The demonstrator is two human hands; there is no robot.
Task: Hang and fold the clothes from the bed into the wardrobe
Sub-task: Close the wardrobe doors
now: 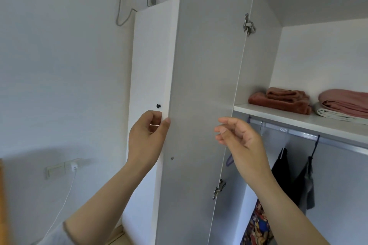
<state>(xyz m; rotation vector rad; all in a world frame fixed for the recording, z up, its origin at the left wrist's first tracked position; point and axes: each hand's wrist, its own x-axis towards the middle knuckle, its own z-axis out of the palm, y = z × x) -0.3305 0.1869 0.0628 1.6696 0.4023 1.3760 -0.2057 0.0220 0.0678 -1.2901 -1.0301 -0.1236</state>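
While the left hand [147,135] grips the free edge of the open wardrobe door [203,85], thumb on its grey inner face and fingers wrapped round behind, the right hand [239,139] hangs loosely curled near the hinge side, holding nothing. That door looks to me a stiff, fairly light board on two metal hinges [249,25]; it should swing easily, and the long edge gives the best leverage. No clothes from the bed are in sight. Inside, folded rust-red towels [282,99] and a pink bundle [346,101] lie on the shelf [298,120], and dark garments [282,167] hang from the rail [326,140]. Limp cloth like that wants taking by shoulders or folded edges.
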